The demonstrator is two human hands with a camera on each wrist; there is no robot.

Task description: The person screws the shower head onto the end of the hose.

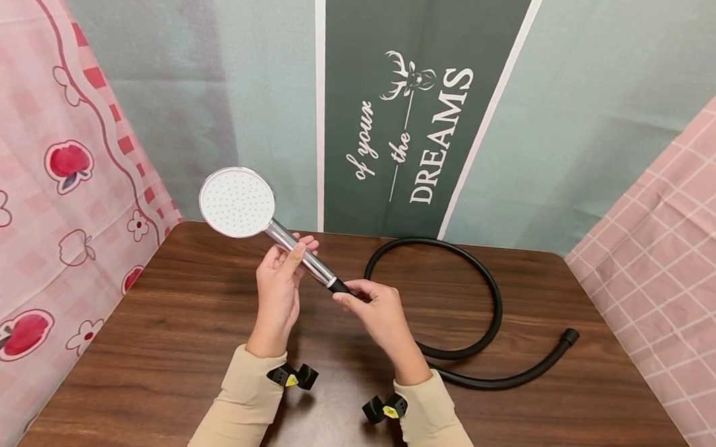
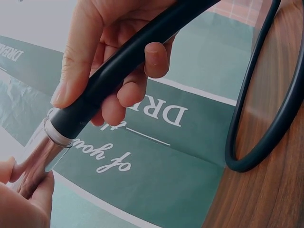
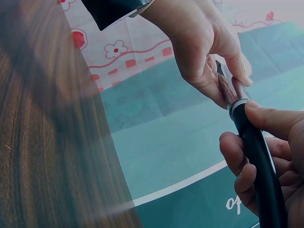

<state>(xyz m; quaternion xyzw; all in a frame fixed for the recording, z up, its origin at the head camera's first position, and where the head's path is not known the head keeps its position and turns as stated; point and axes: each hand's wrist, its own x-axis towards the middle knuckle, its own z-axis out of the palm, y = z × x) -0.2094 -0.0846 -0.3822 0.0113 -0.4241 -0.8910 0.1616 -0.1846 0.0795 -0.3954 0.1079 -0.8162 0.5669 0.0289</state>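
A round shower head (image 1: 238,202) with a white nozzle face and a chrome handle (image 1: 284,237) is held up over the table, tilted with its face toward the upper left. My left hand (image 1: 278,290) grips the chrome handle, thumb along the near side. At the handle's lower end my right hand (image 1: 380,319) pinches the black end of the shower hose (image 2: 90,102). In the left wrist view this black end meets a white ring (image 2: 56,134) at the handle's base. The right wrist view shows the right thumb (image 3: 273,118) pressed on the black end close to the joint.
The black hose (image 1: 496,312) loops over the brown wooden table (image 1: 535,435) to the right, its free end (image 1: 569,337) lying at the right side. Behind hangs a green curtain (image 1: 268,77) with lettering. Pink patterned cloths (image 1: 17,233) stand at both sides.
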